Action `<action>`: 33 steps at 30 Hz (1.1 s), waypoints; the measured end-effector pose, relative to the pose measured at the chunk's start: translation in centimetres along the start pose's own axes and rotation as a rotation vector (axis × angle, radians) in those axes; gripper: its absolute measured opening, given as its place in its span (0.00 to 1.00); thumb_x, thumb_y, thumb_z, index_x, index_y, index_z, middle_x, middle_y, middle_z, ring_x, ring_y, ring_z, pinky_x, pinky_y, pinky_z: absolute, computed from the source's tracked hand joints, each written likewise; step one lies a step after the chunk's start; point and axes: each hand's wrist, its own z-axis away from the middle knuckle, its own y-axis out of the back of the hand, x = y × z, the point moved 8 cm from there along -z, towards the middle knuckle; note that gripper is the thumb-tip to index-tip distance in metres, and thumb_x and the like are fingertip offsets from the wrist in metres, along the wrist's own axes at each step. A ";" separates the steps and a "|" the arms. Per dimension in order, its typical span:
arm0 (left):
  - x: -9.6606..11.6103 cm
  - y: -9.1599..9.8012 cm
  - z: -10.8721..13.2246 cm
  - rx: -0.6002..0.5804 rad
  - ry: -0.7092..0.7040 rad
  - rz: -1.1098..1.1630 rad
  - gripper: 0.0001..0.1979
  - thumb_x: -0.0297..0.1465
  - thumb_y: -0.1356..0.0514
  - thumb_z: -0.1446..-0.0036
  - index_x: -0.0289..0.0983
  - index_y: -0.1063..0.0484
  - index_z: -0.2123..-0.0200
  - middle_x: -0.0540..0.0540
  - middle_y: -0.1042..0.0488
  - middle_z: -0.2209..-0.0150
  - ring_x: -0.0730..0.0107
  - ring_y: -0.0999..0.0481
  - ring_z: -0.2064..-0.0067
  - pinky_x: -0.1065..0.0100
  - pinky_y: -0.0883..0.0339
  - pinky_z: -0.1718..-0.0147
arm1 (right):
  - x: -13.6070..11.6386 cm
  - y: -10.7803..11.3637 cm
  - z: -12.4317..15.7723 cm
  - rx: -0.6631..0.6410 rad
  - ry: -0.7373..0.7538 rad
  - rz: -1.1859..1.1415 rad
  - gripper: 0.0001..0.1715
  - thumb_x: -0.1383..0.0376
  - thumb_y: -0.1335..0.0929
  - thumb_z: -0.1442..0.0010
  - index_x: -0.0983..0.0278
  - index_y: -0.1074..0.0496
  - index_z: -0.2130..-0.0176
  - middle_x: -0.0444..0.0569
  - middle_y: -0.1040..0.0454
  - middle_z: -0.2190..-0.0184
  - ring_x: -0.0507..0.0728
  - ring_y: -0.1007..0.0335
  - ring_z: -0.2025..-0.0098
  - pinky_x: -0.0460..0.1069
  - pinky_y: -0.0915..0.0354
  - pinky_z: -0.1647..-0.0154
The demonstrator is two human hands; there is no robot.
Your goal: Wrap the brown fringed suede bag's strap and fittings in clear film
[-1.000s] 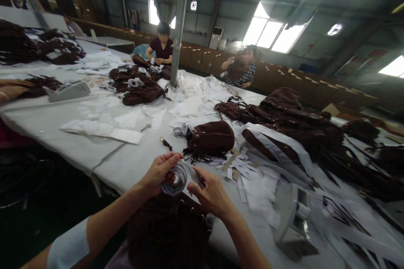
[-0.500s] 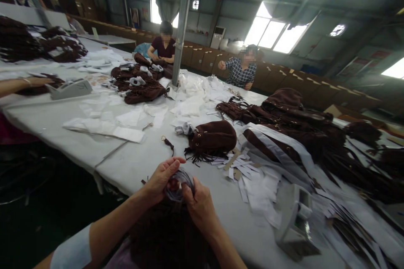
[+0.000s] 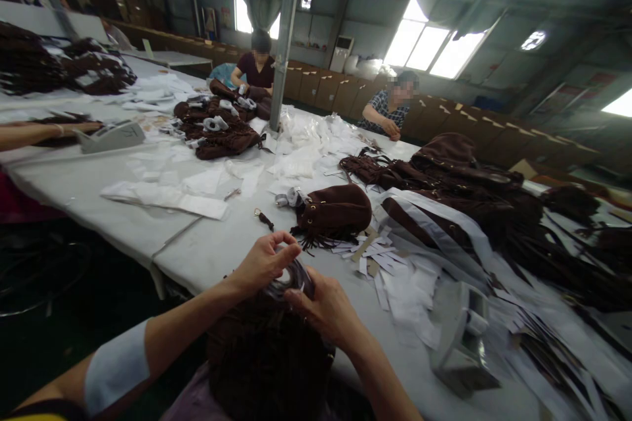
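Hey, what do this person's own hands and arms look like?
The left hand and right hand are ungloved, and both forearms are sleeveless. A pale blue patch or band covers part of the left arm; whether it wraps around is unclear. Black and yellow material in the lower-left corner may be a sleeve.

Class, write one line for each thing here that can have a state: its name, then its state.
Left hand: closed on a grey, ring-shaped, flexible coil
Right hand: curled against the coil's right side
Dark brown, soft bag beneath the hands: partly hidden
Dark brown, fringed, soft bag with metal eyelets: lying on its side
Dark brown tassel with gold-coloured ring: lying loose
Thin, white, papery strips: scattered
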 end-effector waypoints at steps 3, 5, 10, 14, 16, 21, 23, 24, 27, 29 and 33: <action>-2.5 -0.4 -0.1 0.190 0.058 0.370 0.23 0.50 0.38 0.52 0.38 0.39 0.69 0.58 0.39 0.85 0.81 0.45 0.86 0.78 0.51 0.87 | 1.4 -1.3 0.3 0.021 -0.093 -0.323 0.22 0.48 0.39 0.40 0.64 0.32 0.62 0.39 0.34 0.80 0.50 0.40 0.80 0.44 0.44 0.80; -3.9 -0.9 0.2 0.278 0.088 0.522 0.24 0.52 0.38 0.53 0.38 0.41 0.70 0.60 0.42 0.86 0.82 0.47 0.87 0.79 0.51 0.87 | 2.8 -2.0 0.6 0.084 -0.166 -0.401 0.24 0.47 0.42 0.39 0.64 0.33 0.62 0.38 0.36 0.83 0.50 0.42 0.84 0.44 0.46 0.82; -5.1 -1.4 0.0 0.109 0.154 0.366 0.26 0.53 0.40 0.51 0.37 0.36 0.62 0.56 0.37 0.82 0.79 0.40 0.83 0.77 0.45 0.83 | 4.3 -1.3 1.2 0.164 -0.141 -0.037 0.21 0.51 0.41 0.38 0.64 0.31 0.67 0.46 0.27 0.76 0.53 0.32 0.73 0.45 0.43 0.73; -2.7 -1.5 -0.7 -0.234 0.055 -0.126 0.26 0.49 0.41 0.48 0.36 0.31 0.55 0.54 0.35 0.80 0.76 0.38 0.79 0.76 0.46 0.81 | 3.7 -1.5 1.1 0.028 -0.098 0.251 0.16 0.56 0.37 0.39 0.63 0.29 0.68 0.48 0.25 0.76 0.55 0.31 0.74 0.46 0.48 0.76; -1.4 -1.7 -0.8 -0.347 -0.017 -0.359 0.22 0.45 0.39 0.48 0.37 0.28 0.55 0.54 0.35 0.80 0.74 0.37 0.78 0.75 0.46 0.79 | 3.0 -1.8 0.9 -0.019 -0.065 0.266 0.14 0.56 0.36 0.41 0.63 0.27 0.69 0.49 0.24 0.76 0.56 0.30 0.73 0.46 0.49 0.76; -1.5 -3.0 -0.1 -0.549 -0.006 -0.551 0.26 0.43 0.39 0.48 0.39 0.31 0.47 0.49 0.28 0.73 0.70 0.31 0.73 0.74 0.41 0.73 | 2.9 -2.2 0.8 -0.025 -0.061 0.099 0.08 0.63 0.35 0.43 0.63 0.26 0.67 0.47 0.24 0.75 0.53 0.31 0.74 0.44 0.46 0.76; -2.3 -3.5 0.1 -0.561 0.048 -0.504 0.26 0.44 0.42 0.46 0.38 0.32 0.46 0.48 0.28 0.73 0.70 0.32 0.74 0.74 0.40 0.75 | 3.5 -2.2 0.8 -0.015 -0.098 0.070 0.08 0.64 0.34 0.43 0.63 0.26 0.68 0.46 0.24 0.76 0.53 0.31 0.74 0.44 0.44 0.75; -2.6 -3.5 0.1 -0.540 0.074 -0.464 0.25 0.44 0.42 0.45 0.37 0.31 0.48 0.49 0.28 0.75 0.70 0.33 0.75 0.74 0.41 0.77 | 3.7 -2.1 0.8 -0.008 -0.109 0.046 0.07 0.63 0.34 0.44 0.63 0.26 0.68 0.46 0.23 0.75 0.54 0.30 0.73 0.45 0.43 0.74; -2.9 -3.3 -0.4 -0.405 0.105 -0.287 0.22 0.44 0.40 0.47 0.34 0.28 0.55 0.51 0.32 0.79 0.74 0.38 0.80 0.76 0.47 0.82 | 4.1 -0.8 0.8 0.054 -0.089 -0.073 0.14 0.59 0.32 0.45 0.62 0.27 0.60 0.45 0.23 0.70 0.55 0.29 0.69 0.46 0.38 0.69; -2.9 -2.3 -0.9 -0.266 0.095 -0.182 0.20 0.43 0.39 0.49 0.34 0.28 0.59 0.52 0.34 0.81 0.78 0.42 0.82 0.77 0.50 0.84 | 5.1 0.8 0.9 0.125 -0.083 -0.158 0.23 0.55 0.33 0.44 0.62 0.31 0.52 0.46 0.23 0.66 0.55 0.29 0.66 0.47 0.36 0.66; -4.4 -0.3 -1.7 -0.072 0.130 -0.091 0.17 0.44 0.38 0.50 0.34 0.28 0.68 0.56 0.40 0.84 0.81 0.47 0.84 0.77 0.55 0.86 | 9.5 2.3 2.4 0.319 -0.230 -0.275 0.29 0.48 0.44 0.37 0.64 0.33 0.49 0.54 0.24 0.59 0.57 0.28 0.58 0.51 0.35 0.57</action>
